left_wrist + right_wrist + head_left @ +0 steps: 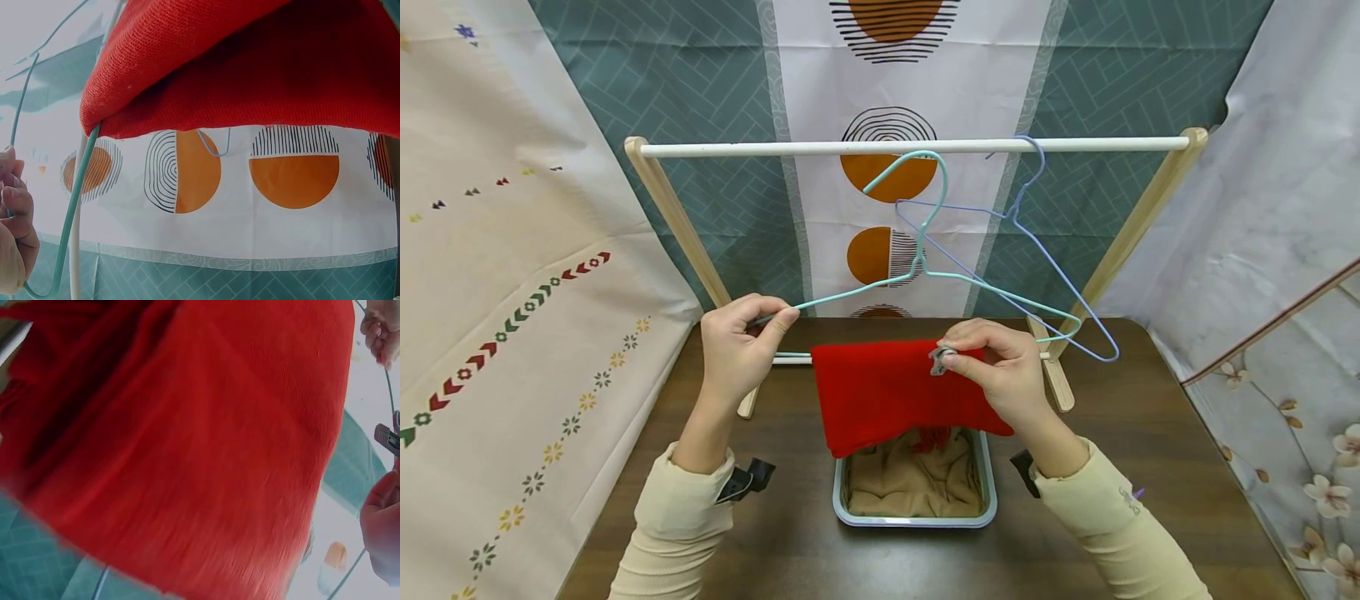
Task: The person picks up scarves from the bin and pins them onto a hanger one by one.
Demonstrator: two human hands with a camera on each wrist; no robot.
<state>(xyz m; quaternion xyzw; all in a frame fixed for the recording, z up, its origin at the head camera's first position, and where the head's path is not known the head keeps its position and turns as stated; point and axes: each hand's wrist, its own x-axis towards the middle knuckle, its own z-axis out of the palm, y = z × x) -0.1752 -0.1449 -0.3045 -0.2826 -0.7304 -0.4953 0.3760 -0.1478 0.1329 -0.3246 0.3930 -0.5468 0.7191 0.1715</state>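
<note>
My left hand (733, 346) grips the left end of a teal wire hanger (857, 291), held up in front of the rack with its hook off the rail. A red knitted scarf (880, 392) is draped folded over the hanger's lower bar; in the left wrist view the bar (70, 219) runs into the fold. Between right thumb and fingers, my right hand (1003, 371) pinches a small grey clip (938, 360) at the scarf's upper edge. Whether the clip bites the cloth cannot be told. In the right wrist view, the scarf (212, 456) shows fringe at one side.
A wooden rack with a white rail (737, 150) stands behind. On the rail hangs a blue hanger (1052, 257), overlapping the teal one in view. Below the scarf, a grey basin (917, 522) holds brown cloth (910, 487) on the dark table (775, 542). Patterned curtains surround the table.
</note>
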